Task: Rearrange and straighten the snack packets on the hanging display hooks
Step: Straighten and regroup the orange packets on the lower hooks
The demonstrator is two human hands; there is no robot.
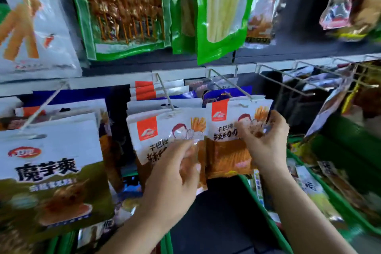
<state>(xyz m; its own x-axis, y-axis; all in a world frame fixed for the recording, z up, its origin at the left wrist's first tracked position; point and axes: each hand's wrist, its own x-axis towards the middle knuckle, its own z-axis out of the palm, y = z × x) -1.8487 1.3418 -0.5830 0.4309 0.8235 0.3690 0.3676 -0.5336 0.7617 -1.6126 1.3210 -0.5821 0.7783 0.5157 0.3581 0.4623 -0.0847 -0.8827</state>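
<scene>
Head view, looking down at a hook display. Upper row: a white packet with orange sticks (31, 27) far left, a green-edged skewer packet (123, 8), a green-edged packet of pale strips (223, 6), and a blurred crinkled bag (354, 0) far right. Lower row, left: a stack of white-and-olive packets (53, 171) on its own hook, crowding in just beside the work area. Right: bare wire hooks (299, 80) with loose packets hanging tilted beyond them. Green bins (334, 198) of mixed packets lie below right. Centre: two white-and-orange snack packets hang side by side, long axis vertical, printed faces toward the camera, edges touching. The left packet (162, 134) hangs from the centre hook (165, 95); the right packet (228, 142) hangs from the next hook (228, 86), with more packets stacked behind both. Left hand (175, 183) pinches the lower right part of the left packet, thumb on the front. Right hand (266, 140) grips the right edge of the right packet, fingers curled over its face. Both forearms cover the shelf below.
</scene>
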